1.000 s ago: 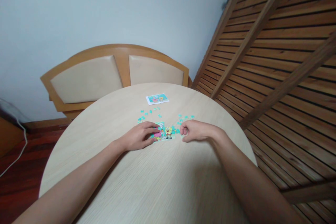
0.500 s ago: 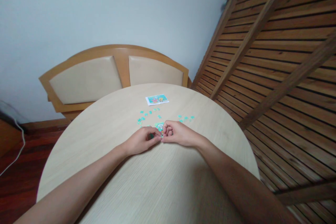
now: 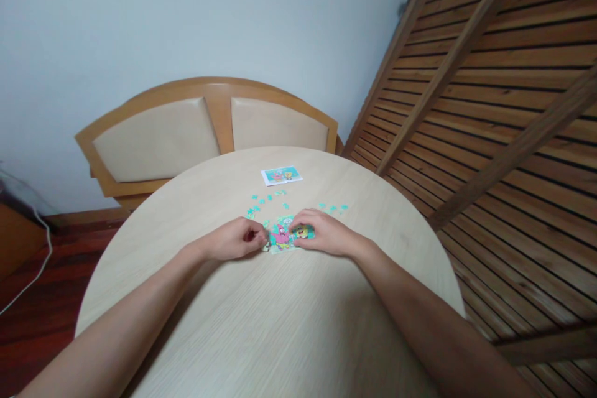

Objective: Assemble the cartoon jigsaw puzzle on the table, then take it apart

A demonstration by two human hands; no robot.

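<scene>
A partly joined jigsaw puzzle (image 3: 281,237) lies on the table, with a pink starfish figure and a yellow square figure on a teal ground. At its left edge my left hand (image 3: 237,239) is closed in a pinch; whatever is between the fingertips is too small to make out. A small puzzle piece (image 3: 266,247) shows just below those fingertips. My right hand (image 3: 324,233) rests over the puzzle's right side, thumb and fingers apart, fingertips touching it and covering part of the picture.
Loose teal puzzle pieces (image 3: 254,209) lie beyond my left hand, and several more pieces (image 3: 333,208) beyond my right. Farther back is a picture card (image 3: 282,175). The round table (image 3: 261,323) stands before a padded headboard (image 3: 224,115), with wooden slats (image 3: 489,106) to the right.
My hands were together over the puzzle and have moved apart. The left one has gone left, while the right one has opened, so more of the puzzle picture shows.
</scene>
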